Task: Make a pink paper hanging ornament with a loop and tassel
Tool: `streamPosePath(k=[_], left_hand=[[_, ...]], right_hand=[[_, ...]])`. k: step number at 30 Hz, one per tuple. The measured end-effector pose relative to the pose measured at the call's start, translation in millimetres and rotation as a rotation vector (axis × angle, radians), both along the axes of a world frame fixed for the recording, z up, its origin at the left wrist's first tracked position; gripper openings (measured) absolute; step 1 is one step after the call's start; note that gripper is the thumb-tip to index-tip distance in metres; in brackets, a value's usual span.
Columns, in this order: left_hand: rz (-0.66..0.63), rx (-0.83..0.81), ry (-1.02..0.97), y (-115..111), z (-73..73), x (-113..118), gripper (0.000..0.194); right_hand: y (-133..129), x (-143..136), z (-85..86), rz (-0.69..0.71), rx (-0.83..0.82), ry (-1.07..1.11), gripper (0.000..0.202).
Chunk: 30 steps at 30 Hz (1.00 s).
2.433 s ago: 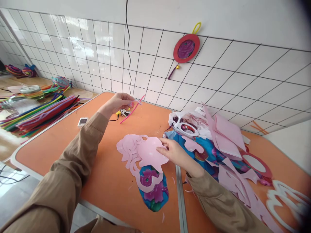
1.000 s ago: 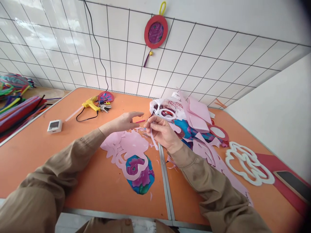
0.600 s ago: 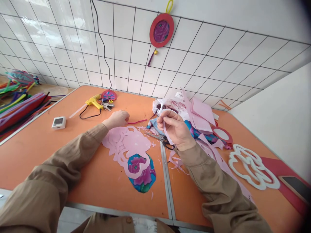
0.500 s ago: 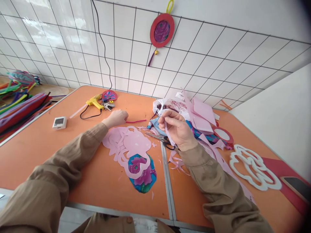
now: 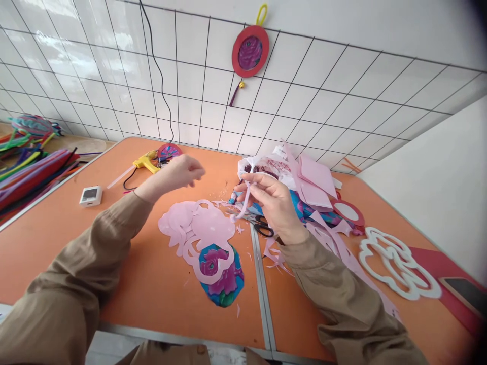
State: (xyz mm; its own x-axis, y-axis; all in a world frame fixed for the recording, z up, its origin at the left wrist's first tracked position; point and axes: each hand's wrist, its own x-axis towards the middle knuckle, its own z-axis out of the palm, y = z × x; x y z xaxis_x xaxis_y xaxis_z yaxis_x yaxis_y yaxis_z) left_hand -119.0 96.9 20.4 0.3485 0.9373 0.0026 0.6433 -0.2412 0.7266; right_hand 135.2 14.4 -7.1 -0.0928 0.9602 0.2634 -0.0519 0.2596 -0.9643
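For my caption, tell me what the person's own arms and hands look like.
The left sleeve and right sleeve are plain khaki-brown, long, loose and creased, ending near the wrists. The left hand and right hand are ungloved; no rings or watch show.

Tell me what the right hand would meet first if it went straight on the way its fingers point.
Probably the left hand: the right hand points roughly leftward at it, with a gap over the orange table between them. Depth is unclear from one view, so it might miss.
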Motion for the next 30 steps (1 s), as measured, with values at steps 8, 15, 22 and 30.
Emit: streamPosePath(k=[8,15,22,30], left_hand=[[-0.291,-0.525,-0.637,-56,-19.2,69,0.049],[-0.201,-0.401,-0.490,-55,-4.4,62,0.021],[-0.262,-0.309,-0.481,-66,10.2,66,0.020],[-0.307,-0.001,-0.200,-68,38.1,50,0.019]], right_hand=[[-9,-11,-5.1,-0.111,0.169,-0.221,0.031],[-5,-9,0.2,-0.117,0.089,-0.107,0.031],[-1,-5,10.9,-0.216,0.123,-0.009,0.013],[-18,11,38.0,-0.004,0.223,-0.315,0.015]])
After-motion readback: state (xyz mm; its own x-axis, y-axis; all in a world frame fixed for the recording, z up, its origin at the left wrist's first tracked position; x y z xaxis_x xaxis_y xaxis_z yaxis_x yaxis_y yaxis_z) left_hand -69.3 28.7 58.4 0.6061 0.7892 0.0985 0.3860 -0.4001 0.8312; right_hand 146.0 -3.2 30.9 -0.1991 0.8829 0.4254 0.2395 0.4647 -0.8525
